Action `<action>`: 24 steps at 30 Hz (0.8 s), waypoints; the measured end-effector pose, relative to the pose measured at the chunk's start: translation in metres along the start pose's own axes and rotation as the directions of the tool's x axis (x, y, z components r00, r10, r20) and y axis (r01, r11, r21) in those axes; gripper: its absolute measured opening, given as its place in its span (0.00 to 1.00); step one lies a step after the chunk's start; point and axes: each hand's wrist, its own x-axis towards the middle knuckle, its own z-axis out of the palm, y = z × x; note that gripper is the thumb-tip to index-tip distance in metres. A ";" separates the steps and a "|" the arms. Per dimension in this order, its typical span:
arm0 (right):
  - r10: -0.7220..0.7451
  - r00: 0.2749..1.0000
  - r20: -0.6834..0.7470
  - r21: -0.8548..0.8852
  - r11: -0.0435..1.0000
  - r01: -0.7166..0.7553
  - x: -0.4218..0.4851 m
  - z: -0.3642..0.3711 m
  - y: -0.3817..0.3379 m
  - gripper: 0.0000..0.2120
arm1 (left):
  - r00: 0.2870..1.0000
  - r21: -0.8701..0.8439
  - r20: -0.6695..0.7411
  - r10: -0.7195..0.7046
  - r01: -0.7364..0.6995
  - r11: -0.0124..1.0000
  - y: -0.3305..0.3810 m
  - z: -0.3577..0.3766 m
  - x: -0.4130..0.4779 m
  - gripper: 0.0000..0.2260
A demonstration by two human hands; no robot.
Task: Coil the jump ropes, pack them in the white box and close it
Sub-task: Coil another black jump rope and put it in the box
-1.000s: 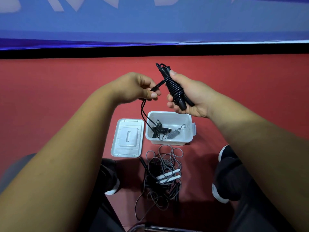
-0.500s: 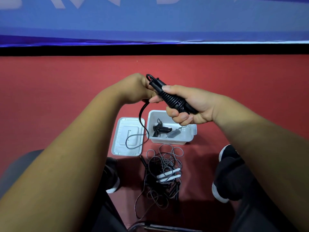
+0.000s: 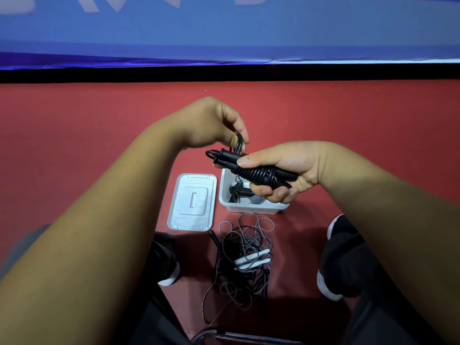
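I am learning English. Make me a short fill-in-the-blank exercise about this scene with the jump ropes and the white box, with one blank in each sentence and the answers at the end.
1. The right hand grips a coiled jump rope whose colour is ___.
2. The lid lies to the ___ of the white box.
3. The white box is ___, not closed.
4. The tangled ropes lie outside the box, on the ___.
Answers: black; left; open; floor.
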 end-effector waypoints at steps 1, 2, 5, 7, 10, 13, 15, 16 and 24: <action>0.007 1.000 -0.009 -0.016 1.000 -0.007 0.000 -0.002 0.001 0.18 | 1.000 0.005 0.003 0.001 -0.001 1.000 0.003 0.000 0.000 0.09; 0.013 1.000 -0.018 -0.036 0.999 -0.013 0.000 -0.004 0.002 0.21 | 1.000 0.009 0.001 0.001 -0.001 1.000 0.005 -0.001 0.000 0.10; 0.005 0.998 -0.059 -0.106 0.994 -0.011 -0.001 -0.006 0.001 0.24 | 1.000 0.038 -0.017 0.008 -0.007 0.999 0.012 -0.001 -0.002 0.11; 0.006 0.995 -0.103 -0.113 0.993 -0.017 -0.001 -0.007 -0.001 0.25 | 0.999 0.072 -0.033 0.021 -0.019 0.997 0.016 -0.002 -0.003 0.11; -0.008 0.979 -0.204 -0.135 0.991 -0.020 0.002 -0.010 -0.002 0.21 | 0.997 0.128 -0.064 0.038 -0.029 0.991 0.017 -0.002 -0.003 0.11; -0.023 0.942 -0.334 -0.145 0.989 -0.028 0.007 -0.012 -0.004 0.12 | 0.995 0.158 -0.087 0.057 -0.042 0.987 0.015 -0.004 -0.003 0.12; -0.030 0.909 -0.415 -0.141 0.989 -0.031 0.007 -0.016 -0.004 0.09 | 0.995 0.152 -0.090 0.054 -0.040 0.988 0.013 -0.004 -0.004 0.13; -0.037 0.893 -0.449 -0.137 0.990 -0.028 0.007 -0.019 -0.004 0.08 | 0.995 0.150 -0.089 0.051 -0.037 0.988 0.013 -0.005 -0.004 0.12; -0.161 0.711 -0.685 -0.152 0.985 0.077 0.010 -0.033 -0.006 0.13 | 0.989 0.174 -0.129 -0.075 0.097 0.980 0.006 -0.001 -0.002 0.11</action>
